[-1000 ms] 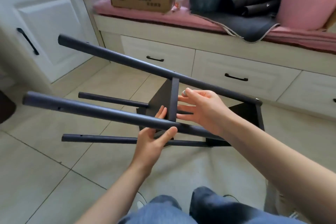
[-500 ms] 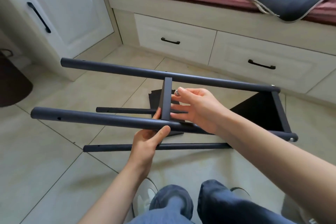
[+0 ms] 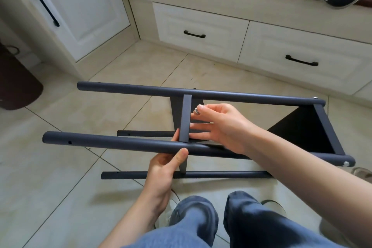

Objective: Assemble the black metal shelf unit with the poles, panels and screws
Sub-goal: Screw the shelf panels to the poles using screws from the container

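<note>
My left hand (image 3: 165,169) grips the near pole (image 3: 112,144) of the shelf unit, while my right hand (image 3: 219,127) pinches a screw (image 3: 195,111) beside the middle panel (image 3: 185,119).

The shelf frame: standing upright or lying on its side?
On its side. All four poles run level; the lower front pole lies along the tiled floor, and the end panel stands on edge.

Left hand (image 3: 164,169) fingers behind pole (image 3: 120,144)
</note>
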A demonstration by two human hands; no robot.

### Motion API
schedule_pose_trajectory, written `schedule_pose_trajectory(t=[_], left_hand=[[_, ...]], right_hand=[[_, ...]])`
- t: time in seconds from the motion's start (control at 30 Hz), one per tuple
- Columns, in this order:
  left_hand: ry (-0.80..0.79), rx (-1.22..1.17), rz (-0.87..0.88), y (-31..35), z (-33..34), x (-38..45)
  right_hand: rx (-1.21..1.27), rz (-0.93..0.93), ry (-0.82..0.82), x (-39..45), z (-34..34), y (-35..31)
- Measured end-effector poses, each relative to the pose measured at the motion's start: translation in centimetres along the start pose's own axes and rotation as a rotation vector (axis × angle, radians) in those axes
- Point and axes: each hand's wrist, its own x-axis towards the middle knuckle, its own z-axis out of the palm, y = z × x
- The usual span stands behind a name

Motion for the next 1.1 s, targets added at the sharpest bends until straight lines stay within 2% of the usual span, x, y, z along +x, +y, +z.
schedule_pose_trajectory(t=[0.53, 0.83, 1.1], left_hand=[[0.022, 0.069, -0.091, -0.1, -1.5, -2.6], [0.112, -0.026, -0.191, -1.3, -1.1, -2.1], [0.027, -0.125, -0.074, -0.8, 0.4, 0.5]], right_hand=[[-0.036, 0.017, -0.005, -2.7, 0.8, 0.9], [-0.099, 0.041, 0.007, -1.8, 0.2, 1.5], [-0.007, 0.024, 0.018, -0.1, -0.4, 1.1]])
